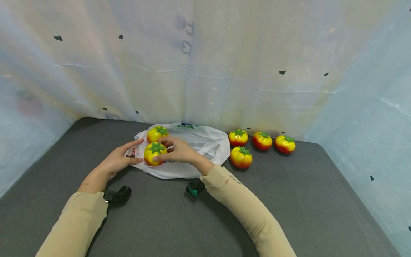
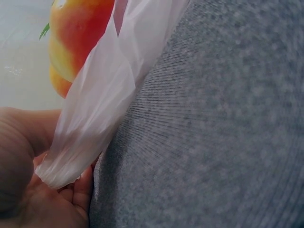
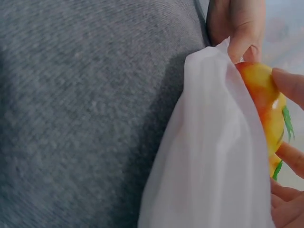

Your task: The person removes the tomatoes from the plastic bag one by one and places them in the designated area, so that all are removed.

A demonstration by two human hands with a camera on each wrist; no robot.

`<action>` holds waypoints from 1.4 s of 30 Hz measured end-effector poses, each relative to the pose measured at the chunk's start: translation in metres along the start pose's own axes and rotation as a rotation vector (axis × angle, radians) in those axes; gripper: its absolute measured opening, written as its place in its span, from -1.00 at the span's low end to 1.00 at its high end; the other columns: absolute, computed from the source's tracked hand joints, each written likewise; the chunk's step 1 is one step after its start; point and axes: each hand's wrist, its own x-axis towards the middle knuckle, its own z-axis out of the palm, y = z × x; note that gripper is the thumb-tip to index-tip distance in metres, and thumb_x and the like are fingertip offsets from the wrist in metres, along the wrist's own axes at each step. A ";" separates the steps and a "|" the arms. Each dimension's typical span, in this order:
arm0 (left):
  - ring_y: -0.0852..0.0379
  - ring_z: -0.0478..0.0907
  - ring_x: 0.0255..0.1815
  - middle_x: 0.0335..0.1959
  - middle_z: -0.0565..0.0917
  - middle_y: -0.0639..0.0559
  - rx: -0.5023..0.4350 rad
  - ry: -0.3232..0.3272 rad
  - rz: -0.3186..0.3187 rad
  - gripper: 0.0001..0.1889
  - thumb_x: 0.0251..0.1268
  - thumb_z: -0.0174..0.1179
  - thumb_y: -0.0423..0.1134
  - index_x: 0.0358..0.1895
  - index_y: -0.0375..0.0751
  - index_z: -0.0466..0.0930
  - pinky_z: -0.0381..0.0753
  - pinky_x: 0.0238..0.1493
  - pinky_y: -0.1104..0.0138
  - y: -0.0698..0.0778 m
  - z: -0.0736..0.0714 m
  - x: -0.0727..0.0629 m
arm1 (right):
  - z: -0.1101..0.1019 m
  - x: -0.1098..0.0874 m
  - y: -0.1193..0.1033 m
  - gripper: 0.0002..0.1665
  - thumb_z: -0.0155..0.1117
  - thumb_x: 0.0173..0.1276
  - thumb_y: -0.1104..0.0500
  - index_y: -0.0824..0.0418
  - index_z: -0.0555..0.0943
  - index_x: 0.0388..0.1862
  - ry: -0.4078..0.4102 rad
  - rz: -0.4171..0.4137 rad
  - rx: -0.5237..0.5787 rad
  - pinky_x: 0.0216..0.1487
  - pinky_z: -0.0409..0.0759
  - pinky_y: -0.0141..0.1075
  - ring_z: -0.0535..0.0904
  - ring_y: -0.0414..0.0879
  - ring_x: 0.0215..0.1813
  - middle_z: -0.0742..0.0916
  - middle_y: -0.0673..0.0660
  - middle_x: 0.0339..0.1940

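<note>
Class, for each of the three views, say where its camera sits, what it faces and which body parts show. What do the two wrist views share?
Head: worn on the head, facing forward and down at the table, white bag and six tomatoes; left hand, right hand and sleeves show.
Left wrist: worn there, facing the white bag's gathered edge; the left hand shows.
Right wrist: worn there, facing the white bag's side; part of the right hand shows, plus the left hand.
Shared: white bag, tomatoes, table, left hand.
</note>
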 end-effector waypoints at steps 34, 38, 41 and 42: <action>-0.45 -0.34 0.50 0.53 -0.23 -0.38 0.010 0.007 0.031 -0.11 0.20 0.31 -0.16 0.53 -0.02 -0.03 -0.30 0.32 -0.40 -0.001 0.001 0.001 | -0.026 -0.026 0.003 -0.26 0.38 0.21 0.00 0.03 0.39 0.37 0.057 0.074 0.061 0.02 0.60 -0.32 0.51 0.01 0.22 0.52 0.13 0.32; -0.46 -0.36 0.49 0.54 -0.24 -0.37 0.017 0.007 0.024 -0.10 0.20 0.31 -0.14 0.54 -0.01 -0.05 -0.29 0.30 -0.42 -0.001 0.001 0.001 | -0.033 -0.031 0.003 -0.28 0.37 0.22 -0.02 0.00 0.40 0.36 0.062 0.076 0.079 0.09 0.58 -0.26 0.49 0.02 0.24 0.50 0.12 0.33; -0.46 -0.35 0.49 0.54 -0.25 -0.37 0.017 0.007 0.019 -0.11 0.21 0.30 -0.14 0.54 0.00 -0.05 -0.29 0.30 -0.42 0.000 0.001 0.000 | -0.037 -0.034 0.002 -0.29 0.37 0.22 0.00 0.01 0.40 0.36 0.074 0.061 0.089 0.13 0.57 -0.22 0.49 0.04 0.24 0.49 0.13 0.33; -0.46 -0.35 0.49 0.54 -0.25 -0.37 0.017 0.008 0.018 -0.11 0.21 0.30 -0.14 0.54 0.00 -0.05 -0.29 0.30 -0.42 0.000 0.001 0.000 | -0.039 -0.035 0.002 -0.28 0.37 0.22 0.00 0.01 0.40 0.36 0.079 0.058 0.090 0.13 0.57 -0.21 0.49 0.05 0.25 0.49 0.13 0.33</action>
